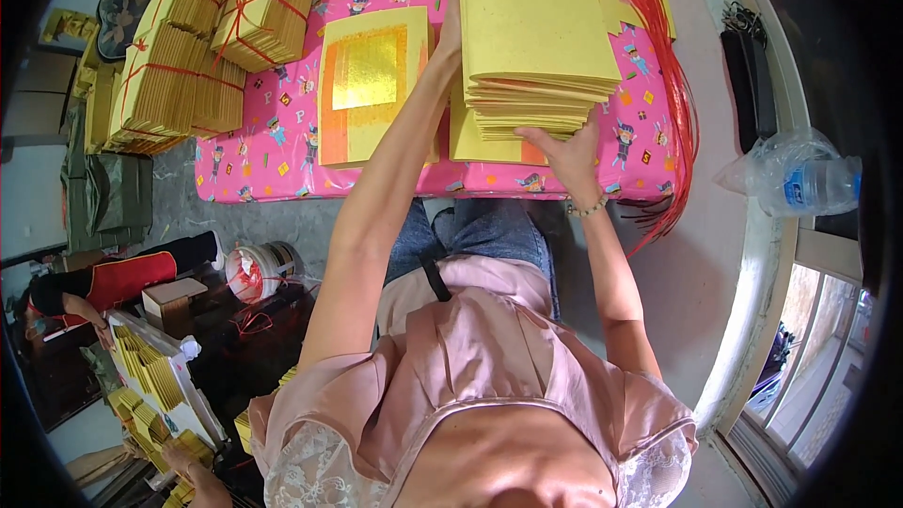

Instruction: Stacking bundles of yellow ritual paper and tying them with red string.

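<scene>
A thick stack of yellow paper [536, 19] is held between my two hands over the table. My left hand [452, 26] presses along its left side, fingers pointing away from me and partly hidden. At the near right corner, my right hand [570, 152] grips the stack's lower edge, its thumb on the near side and the other fingers out of sight. More yellow paper [484, 146] lies beneath the held stack. To its left sits a pile of yellow paper [376, 136] topped with an orange patch and a gold foil square [367, 71].
Bundles of yellow paper [174, 85] tied with red string stand at the far left of the pink patterned table cover [282, 174]. Long red plastic strings [673, 103] hang over the right edge. A plastic bottle [814, 186] is at right. Other people handle yellow paper at lower left.
</scene>
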`<action>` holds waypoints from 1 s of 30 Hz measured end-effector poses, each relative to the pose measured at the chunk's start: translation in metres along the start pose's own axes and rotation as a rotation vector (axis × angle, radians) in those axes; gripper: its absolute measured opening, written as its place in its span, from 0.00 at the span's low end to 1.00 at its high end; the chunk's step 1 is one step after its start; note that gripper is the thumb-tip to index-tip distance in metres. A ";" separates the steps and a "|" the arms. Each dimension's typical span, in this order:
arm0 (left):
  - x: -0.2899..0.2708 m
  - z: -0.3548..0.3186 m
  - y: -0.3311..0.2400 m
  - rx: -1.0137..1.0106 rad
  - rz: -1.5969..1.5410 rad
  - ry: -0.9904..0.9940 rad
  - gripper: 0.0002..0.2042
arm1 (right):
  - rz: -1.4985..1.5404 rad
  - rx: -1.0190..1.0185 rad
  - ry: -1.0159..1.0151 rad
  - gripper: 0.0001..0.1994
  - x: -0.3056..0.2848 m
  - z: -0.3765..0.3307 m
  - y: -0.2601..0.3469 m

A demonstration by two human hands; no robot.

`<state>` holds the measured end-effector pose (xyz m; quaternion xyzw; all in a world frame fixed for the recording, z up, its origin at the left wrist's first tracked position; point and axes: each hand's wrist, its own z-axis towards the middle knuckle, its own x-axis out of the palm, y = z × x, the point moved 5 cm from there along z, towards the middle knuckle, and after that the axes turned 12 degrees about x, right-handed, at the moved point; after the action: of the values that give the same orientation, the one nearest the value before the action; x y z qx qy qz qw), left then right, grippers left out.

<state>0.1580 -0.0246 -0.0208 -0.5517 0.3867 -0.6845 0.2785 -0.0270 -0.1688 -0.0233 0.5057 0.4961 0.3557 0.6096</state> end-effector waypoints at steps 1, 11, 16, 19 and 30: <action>0.001 0.001 0.000 0.001 -0.001 -0.001 0.41 | -0.039 -0.021 -0.015 0.43 0.000 0.000 -0.002; -0.003 0.000 0.006 -0.005 0.001 -0.013 0.40 | 0.123 -0.042 -0.029 0.41 0.000 -0.005 0.017; -0.007 0.001 0.006 -0.004 0.007 -0.016 0.40 | 0.041 -0.091 -0.052 0.27 0.001 -0.005 0.015; -0.007 0.002 0.006 -0.009 0.010 -0.014 0.40 | 0.099 -0.121 -0.065 0.26 0.000 -0.006 0.019; 0.000 0.001 -0.002 0.001 0.023 0.010 0.39 | 0.068 -0.036 0.003 0.45 0.000 -0.001 0.000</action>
<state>0.1591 -0.0233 -0.0193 -0.5437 0.3942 -0.6841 0.2847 -0.0276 -0.1686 -0.0238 0.5107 0.4728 0.3861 0.6054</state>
